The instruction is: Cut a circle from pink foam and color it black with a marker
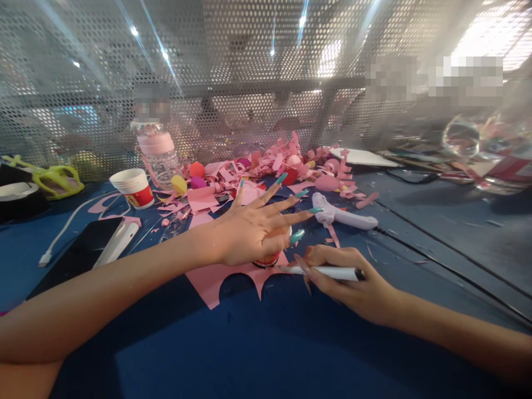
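My left hand [253, 227] lies spread flat, fingers stretched out, pressing down on a small round red and white object [268, 259] that sits on a pink sheet [211, 280] with round cut-outs along its edge. My right hand [349, 280] is closed round a white pen [328, 272], its tip pointing left at the base of the round object. Both rest on the blue table [266, 343].
A white glue gun [343, 217] with a black cable lies just behind my right hand. Pink paper scraps and coloured balls [274, 166] pile up at the back. A paper cup [133, 187], a bottle [158, 149], a phone [83, 252] and a perforated metal screen [249, 66] stand around.
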Demonstrator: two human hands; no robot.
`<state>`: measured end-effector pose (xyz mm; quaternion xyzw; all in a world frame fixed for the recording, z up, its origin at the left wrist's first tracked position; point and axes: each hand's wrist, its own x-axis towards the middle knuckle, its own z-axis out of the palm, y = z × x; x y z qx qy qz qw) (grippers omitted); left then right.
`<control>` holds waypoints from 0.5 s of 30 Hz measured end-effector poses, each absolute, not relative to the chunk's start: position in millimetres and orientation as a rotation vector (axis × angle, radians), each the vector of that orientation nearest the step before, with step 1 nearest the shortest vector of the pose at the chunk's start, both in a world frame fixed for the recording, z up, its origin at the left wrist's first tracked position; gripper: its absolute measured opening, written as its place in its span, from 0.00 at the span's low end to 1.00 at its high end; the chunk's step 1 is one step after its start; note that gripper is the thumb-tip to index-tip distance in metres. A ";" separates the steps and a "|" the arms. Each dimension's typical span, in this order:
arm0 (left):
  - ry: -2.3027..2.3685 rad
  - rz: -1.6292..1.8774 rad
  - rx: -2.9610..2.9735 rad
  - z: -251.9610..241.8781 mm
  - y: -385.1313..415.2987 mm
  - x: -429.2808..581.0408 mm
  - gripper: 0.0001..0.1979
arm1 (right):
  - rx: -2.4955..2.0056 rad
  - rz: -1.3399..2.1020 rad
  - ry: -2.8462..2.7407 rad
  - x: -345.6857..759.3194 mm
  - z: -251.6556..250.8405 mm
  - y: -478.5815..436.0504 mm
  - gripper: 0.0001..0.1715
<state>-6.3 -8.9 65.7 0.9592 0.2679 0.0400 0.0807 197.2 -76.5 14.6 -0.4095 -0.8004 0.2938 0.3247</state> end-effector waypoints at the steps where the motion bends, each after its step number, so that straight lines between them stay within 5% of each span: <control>1: 0.798 0.120 2.865 65.8 -8.9 -6.3 0.25 | -1.067 0.776 -2.097 196.4 15.0 -76.3 0.17; 15: 0.796 0.152 2.895 65.6 -9.3 -6.4 0.24 | -0.991 0.739 -2.124 188.5 17.6 -76.3 0.13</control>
